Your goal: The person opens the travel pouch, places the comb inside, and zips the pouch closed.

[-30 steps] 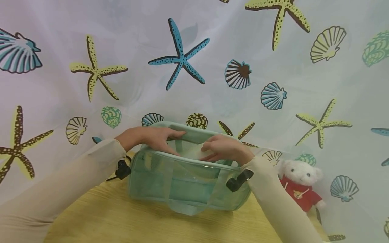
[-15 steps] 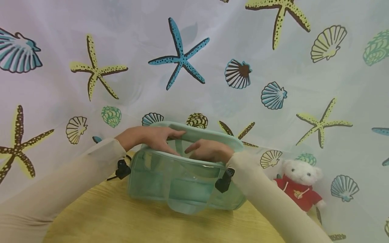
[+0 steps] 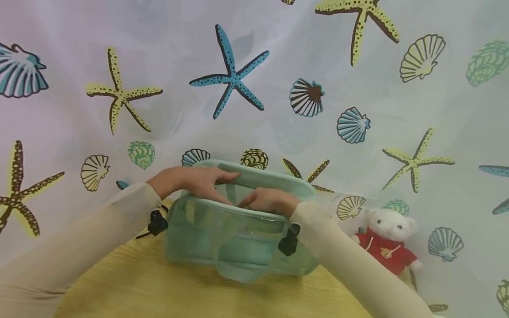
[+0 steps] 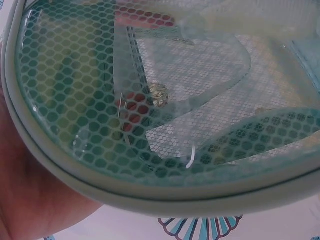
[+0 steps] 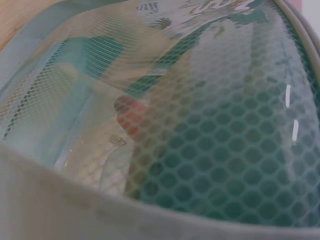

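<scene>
A translucent mint-green bag (image 3: pixel 246 247) stands with its top unzipped. My left hand (image 3: pixel 200 181) lies over the left end of the opening, thumb and a finger spread apart, some fingers hidden inside. My right hand (image 3: pixel 270 201) reaches over the front rim into the bag, its fingertips mostly out of sight; whether they hold anything cannot be seen. Through the mesh, reddish fingers (image 4: pixel 135 111) show in the left wrist view, and a fingertip (image 5: pixel 131 116) in the right wrist view.
The bag rests on a round yellow wood-grain table (image 3: pixel 191 296). To its right sits a white plush bear (image 3: pixel 391 247) in a red hoodie. A white curtain (image 3: pixel 270 132) with starfish and shells hangs behind. A front handle strap (image 3: pixel 240 274) droops over the bag.
My right hand has moved left and lower into the bag, and the pale thing beside it is no longer visible. My left hand has stayed at the left end of the opening.
</scene>
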A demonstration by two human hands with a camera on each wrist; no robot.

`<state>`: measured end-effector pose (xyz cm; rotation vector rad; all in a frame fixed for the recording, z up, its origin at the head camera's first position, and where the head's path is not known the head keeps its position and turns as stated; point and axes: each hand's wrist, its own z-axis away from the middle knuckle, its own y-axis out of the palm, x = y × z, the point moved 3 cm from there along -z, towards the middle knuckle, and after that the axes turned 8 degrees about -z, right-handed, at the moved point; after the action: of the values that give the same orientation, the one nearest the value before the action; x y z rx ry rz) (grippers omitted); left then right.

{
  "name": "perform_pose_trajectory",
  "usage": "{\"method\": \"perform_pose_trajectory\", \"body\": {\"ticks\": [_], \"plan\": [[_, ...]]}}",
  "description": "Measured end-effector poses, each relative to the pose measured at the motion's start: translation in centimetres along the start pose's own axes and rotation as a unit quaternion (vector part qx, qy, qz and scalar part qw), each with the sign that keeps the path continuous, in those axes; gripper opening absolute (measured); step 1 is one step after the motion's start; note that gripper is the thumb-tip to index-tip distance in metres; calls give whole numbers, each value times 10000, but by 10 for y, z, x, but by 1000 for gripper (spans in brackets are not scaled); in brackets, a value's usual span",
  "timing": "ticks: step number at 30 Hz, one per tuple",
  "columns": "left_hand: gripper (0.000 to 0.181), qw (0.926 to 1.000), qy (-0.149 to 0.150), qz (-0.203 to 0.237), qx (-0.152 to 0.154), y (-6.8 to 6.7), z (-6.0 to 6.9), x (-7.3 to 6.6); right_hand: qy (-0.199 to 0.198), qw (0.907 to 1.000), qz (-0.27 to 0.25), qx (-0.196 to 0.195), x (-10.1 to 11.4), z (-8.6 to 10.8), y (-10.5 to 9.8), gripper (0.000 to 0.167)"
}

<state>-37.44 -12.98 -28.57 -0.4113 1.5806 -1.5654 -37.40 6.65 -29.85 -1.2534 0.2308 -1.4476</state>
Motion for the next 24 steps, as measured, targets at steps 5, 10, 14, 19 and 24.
{"method": "perform_pose_trajectory", "body": {"ticks": [5,10,14,19,24], "plan": [[106,10000,4,-51,-12,-1,2,-3,-22,9991,433,8,-2,0,2,36],[101,10000,11,-44,11,0,2,-5,-67,9973,730,-32,-2,3,4,29],[101,10000,-2,-33,16,2,2,-5,-99,9959,893,-97,-1,8,3,20],[103,10000,-18,-42,14,1,2,-4,-108,9954,930,-203,-5,17,-1,18],[102,10000,12,-31,7,-1,1,-5,-91,9950,952,-271,-13,24,-5,17]]}}
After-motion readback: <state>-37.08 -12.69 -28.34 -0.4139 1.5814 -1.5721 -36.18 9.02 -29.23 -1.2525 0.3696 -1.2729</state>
